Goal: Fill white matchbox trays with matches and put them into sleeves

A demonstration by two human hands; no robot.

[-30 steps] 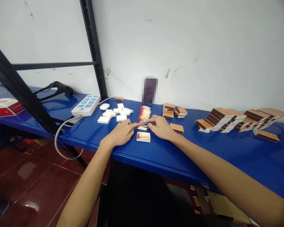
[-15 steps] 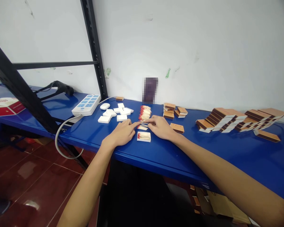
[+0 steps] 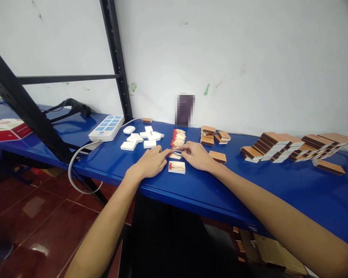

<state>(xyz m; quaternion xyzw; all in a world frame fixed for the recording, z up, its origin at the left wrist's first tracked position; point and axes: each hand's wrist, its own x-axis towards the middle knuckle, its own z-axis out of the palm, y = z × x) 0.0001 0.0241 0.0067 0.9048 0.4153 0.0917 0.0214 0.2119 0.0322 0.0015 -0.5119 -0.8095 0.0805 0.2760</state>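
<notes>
A pile of red-tipped matches [image 3: 177,139] lies on the blue table [image 3: 278,189]. My left hand [image 3: 150,163] rests on the table with its forefinger stretched to the near end of the pile. My right hand [image 3: 197,155] pinches a few matches [image 3: 175,155] at that same end, fingers curled together. Just in front of both hands sits an open white tray [image 3: 176,167] with matches in it.
Several empty white trays [image 3: 142,139] lie left of the pile, near a white power strip [image 3: 106,128] and its cable. Brown matchbox sleeves [image 3: 211,135] sit right of the pile; long rows of boxes [image 3: 281,146] run to the far right. A black rack post [image 3: 116,58] stands behind.
</notes>
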